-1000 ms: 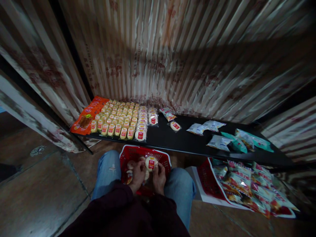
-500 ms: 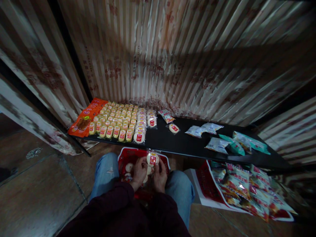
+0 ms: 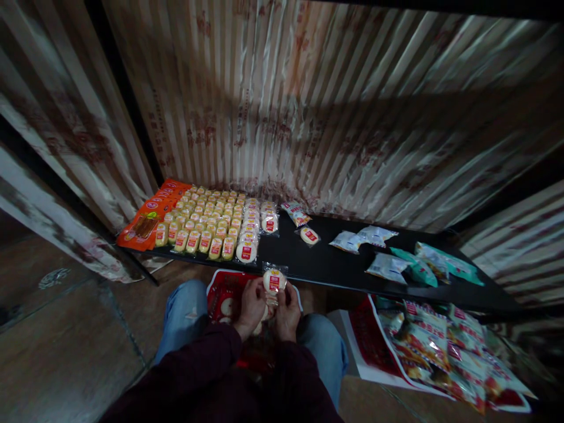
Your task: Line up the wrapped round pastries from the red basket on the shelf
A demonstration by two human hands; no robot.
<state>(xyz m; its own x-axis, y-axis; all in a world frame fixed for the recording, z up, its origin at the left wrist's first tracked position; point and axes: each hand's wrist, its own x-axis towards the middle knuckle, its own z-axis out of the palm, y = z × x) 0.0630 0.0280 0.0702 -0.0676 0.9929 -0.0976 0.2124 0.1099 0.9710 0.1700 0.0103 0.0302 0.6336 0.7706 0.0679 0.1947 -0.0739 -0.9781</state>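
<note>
Between my knees, my left hand (image 3: 251, 305) and my right hand (image 3: 288, 312) both grip a round, pale packaged cake (image 3: 274, 281) in clear wrap with a red label. The cake is upright, label facing me, just in front of the shelf edge. Below it a red basket (image 3: 219, 286) holds more pale round cakes, partly hidden by my hands. On the black shelf (image 3: 291, 252), similar round cakes (image 3: 247, 244) stand in two rows, beside many small yellow wrapped cakes (image 3: 205, 239). One more round cake (image 3: 309, 236) lies flat on its own.
An orange packet (image 3: 147, 222) lies at the shelf's left end. A red-and-white packet (image 3: 296, 212), silver packets (image 3: 388, 266) and green packets (image 3: 416, 265) lie farther right. Below right, a red basket (image 3: 369, 332) is full of snack bags. Striped curtain (image 3: 264, 117) hangs behind.
The view has shifted slightly. Both hands keep hold of the round cake, still in front of the shelf edge; the goods on the shelf stay as they were.
</note>
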